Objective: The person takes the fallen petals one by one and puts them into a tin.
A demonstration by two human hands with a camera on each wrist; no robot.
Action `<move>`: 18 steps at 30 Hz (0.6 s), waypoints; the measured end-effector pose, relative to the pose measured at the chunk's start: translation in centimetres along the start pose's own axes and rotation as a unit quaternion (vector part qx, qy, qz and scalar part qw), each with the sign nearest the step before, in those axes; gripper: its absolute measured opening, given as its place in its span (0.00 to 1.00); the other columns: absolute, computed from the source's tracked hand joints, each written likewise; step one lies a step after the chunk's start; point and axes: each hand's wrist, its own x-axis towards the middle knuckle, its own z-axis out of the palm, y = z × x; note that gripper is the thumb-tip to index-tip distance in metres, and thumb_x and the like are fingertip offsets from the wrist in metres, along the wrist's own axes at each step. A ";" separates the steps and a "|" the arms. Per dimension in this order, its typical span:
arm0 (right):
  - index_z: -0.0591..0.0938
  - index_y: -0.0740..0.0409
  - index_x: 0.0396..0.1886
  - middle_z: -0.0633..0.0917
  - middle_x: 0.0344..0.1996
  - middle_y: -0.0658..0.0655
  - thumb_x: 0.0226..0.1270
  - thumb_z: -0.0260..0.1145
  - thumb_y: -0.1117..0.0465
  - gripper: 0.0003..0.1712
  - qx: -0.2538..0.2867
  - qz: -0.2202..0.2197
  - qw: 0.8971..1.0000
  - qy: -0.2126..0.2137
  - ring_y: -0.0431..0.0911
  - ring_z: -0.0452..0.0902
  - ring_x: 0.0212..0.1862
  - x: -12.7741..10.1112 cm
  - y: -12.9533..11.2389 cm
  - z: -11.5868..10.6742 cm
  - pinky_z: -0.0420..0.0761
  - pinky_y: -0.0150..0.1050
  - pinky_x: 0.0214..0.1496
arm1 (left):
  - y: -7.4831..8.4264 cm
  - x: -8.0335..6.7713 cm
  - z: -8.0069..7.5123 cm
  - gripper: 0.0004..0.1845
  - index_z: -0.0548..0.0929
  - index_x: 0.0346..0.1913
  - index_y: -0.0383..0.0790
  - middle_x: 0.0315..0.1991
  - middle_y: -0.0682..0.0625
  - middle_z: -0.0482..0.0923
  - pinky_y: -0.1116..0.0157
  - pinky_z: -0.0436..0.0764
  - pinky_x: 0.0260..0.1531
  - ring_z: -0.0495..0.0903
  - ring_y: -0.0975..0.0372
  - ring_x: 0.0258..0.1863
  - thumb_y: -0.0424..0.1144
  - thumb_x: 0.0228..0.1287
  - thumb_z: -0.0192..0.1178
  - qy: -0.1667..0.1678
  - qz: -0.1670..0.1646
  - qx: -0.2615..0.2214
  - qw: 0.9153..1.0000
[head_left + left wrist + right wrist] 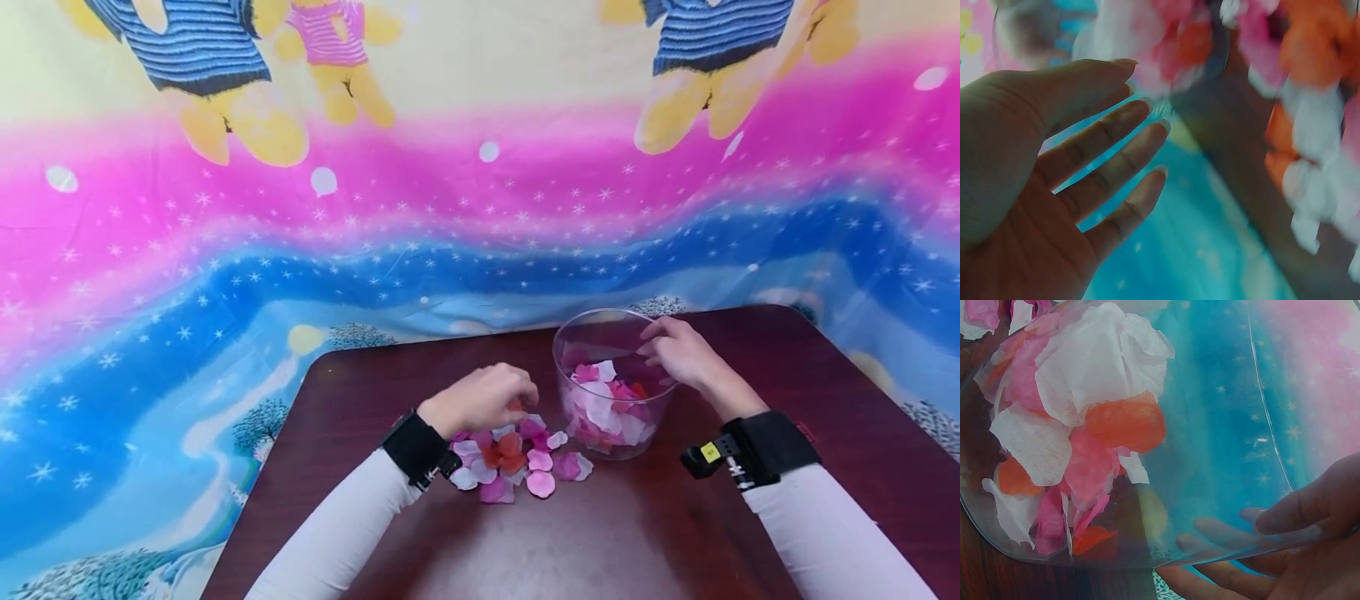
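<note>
My right hand (pixel 681 354) holds the right side of a clear round container (pixel 615 454) at its rim. In the right wrist view the thumb (pixel 1291 509) and the fingers pinch the see-through wall between them. White, pink and orange artificial petals (pixel 1100 369) fill the lower part of the container. Left of it, a loose heap of petals (pixel 542 483) in pink, white, purple and orange lies on the table. Just above the far side of this heap is my left hand (pixel 480 402). Its fingers (pixel 1119 162) are loosely extended and hold nothing.
A dark reddish-brown table (pixel 570 533) with rounded corners carries everything. Behind it hangs a printed cloth (pixel 450 192) in pink and blue with bears, reaching down past the table's left edge. Each wrist wears a black strap (pixel 776 446) with a small camera.
</note>
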 end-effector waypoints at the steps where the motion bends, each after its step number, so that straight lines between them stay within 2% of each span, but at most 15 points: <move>1: 0.68 0.74 0.63 0.78 0.58 0.78 0.76 0.41 0.66 0.23 0.000 0.001 1.000 0.000 0.70 0.77 0.59 0.0 0.0 0.0 0.85 0.52 0.41 | 0.3 0.1 0.6 0.10 0.89 0.49 0.45 0.45 0.51 0.86 0.69 0.82 0.46 0.83 0.63 0.44 0.40 0.66 0.71 -0.006 0.004 -0.004 1.000; 5: 0.68 0.74 0.64 0.78 0.58 0.77 0.77 0.42 0.65 0.22 -0.001 0.003 1.000 0.002 0.70 0.77 0.59 0.0 0.1 0.1 0.85 0.51 0.40 | 1.8 0.6 2.8 0.15 0.90 0.51 0.44 0.47 0.52 0.86 0.73 0.80 0.49 0.84 0.62 0.48 0.38 0.62 0.73 -0.023 0.039 -0.020 0.999; 8: 0.68 0.74 0.64 0.78 0.59 0.77 0.77 0.42 0.65 0.22 -0.002 0.004 1.000 0.002 0.70 0.77 0.59 0.0 0.2 0.0 0.85 0.51 0.40 | 2.8 0.9 4.1 0.17 0.89 0.53 0.44 0.47 0.54 0.86 0.76 0.80 0.47 0.83 0.64 0.47 0.37 0.61 0.74 -0.035 0.052 -0.025 0.998; 13: 0.69 0.73 0.63 0.78 0.58 0.77 0.76 0.42 0.65 0.23 -0.003 0.008 1.000 0.006 0.69 0.78 0.58 0.1 0.2 0.0 0.84 0.52 0.41 | 3.9 1.3 5.9 0.19 0.88 0.56 0.47 0.48 0.54 0.84 0.75 0.79 0.48 0.81 0.68 0.46 0.39 0.62 0.74 -0.046 0.056 0.000 0.997; 18: 0.69 0.73 0.64 0.78 0.58 0.77 0.76 0.42 0.65 0.23 -0.002 0.008 1.000 0.005 0.69 0.78 0.58 0.1 0.1 0.1 0.84 0.52 0.42 | 4.5 1.7 7.1 0.18 0.88 0.55 0.49 0.46 0.56 0.83 0.75 0.79 0.47 0.80 0.70 0.43 0.42 0.62 0.74 -0.063 0.061 0.014 0.996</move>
